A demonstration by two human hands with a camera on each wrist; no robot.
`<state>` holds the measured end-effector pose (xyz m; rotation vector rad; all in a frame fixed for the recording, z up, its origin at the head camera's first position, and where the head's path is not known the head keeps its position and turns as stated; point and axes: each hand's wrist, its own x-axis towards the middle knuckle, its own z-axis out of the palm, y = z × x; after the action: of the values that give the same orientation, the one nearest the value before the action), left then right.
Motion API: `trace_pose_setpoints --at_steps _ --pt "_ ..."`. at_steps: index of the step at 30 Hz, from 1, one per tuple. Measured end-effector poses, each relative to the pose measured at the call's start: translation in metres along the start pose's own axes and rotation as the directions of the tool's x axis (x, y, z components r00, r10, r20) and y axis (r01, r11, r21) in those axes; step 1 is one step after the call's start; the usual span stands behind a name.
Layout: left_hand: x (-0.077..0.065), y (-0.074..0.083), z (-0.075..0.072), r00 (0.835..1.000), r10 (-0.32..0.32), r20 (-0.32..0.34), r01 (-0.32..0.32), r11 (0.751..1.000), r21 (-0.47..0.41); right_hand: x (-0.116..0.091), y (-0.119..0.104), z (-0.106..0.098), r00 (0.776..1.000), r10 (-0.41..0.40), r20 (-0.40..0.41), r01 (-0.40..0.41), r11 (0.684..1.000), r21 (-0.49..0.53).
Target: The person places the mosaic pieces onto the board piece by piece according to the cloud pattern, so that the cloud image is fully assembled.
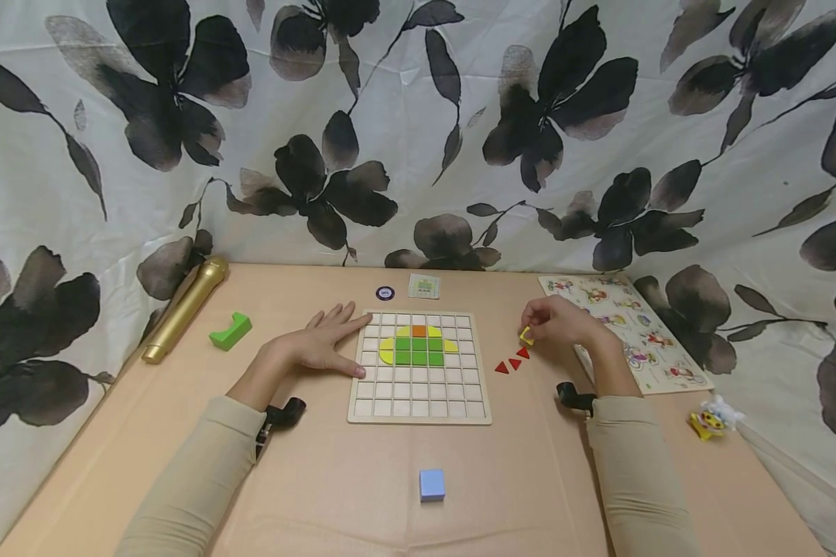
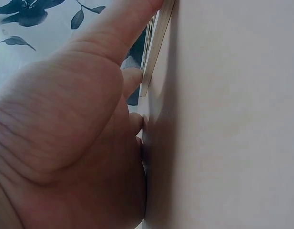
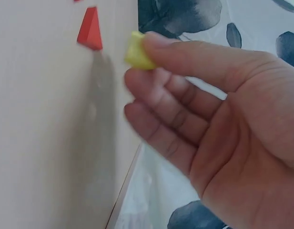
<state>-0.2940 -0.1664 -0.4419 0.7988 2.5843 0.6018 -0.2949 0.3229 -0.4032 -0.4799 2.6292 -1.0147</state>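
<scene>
A white gridded board (image 1: 418, 408) lies mid-table, with green, yellow and orange tiles (image 1: 419, 352) set in its squares. At its left edge my left hand (image 1: 318, 342) rests with fingers spread, thumb and fingertips touching the frame. To the right of the board, my right hand (image 1: 560, 319) pinches a small yellow tile (image 3: 138, 52) between thumb and fingers, above the table. Several red triangular tiles (image 1: 502, 367) lie just below that hand; one red tile (image 3: 91, 29) shows close up in the right wrist view.
Behind the board are a round dark token (image 1: 385, 293) and a small card (image 1: 424, 286). A picture sheet (image 1: 669, 371) lies right, near a small yellow toy (image 1: 707, 424). A blue cube (image 1: 432, 485) sits in front. Left are a green arch block (image 1: 231, 333) and a gold tube (image 1: 186, 309).
</scene>
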Motion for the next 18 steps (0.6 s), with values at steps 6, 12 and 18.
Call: trace_pose_setpoints --at_steps 6,12,18 --pt "0.0 0.0 0.0 1.0 -0.002 0.001 0.002 1.0 0.0 0.005 -0.016 0.005 0.998 -0.042 -0.046 0.044 0.998 0.04" --pt "0.001 0.0 0.001 1.0 -0.007 -0.001 0.007 1.0 0.003 0.014 -0.036 0.019 0.988 -0.151 0.003 0.151 0.987 0.05" --pt "0.0 0.0 0.001 1.0 -0.008 0.002 0.008 1.0 0.0 0.022 -0.054 0.038 0.982 -0.183 0.047 0.181 0.983 0.032"
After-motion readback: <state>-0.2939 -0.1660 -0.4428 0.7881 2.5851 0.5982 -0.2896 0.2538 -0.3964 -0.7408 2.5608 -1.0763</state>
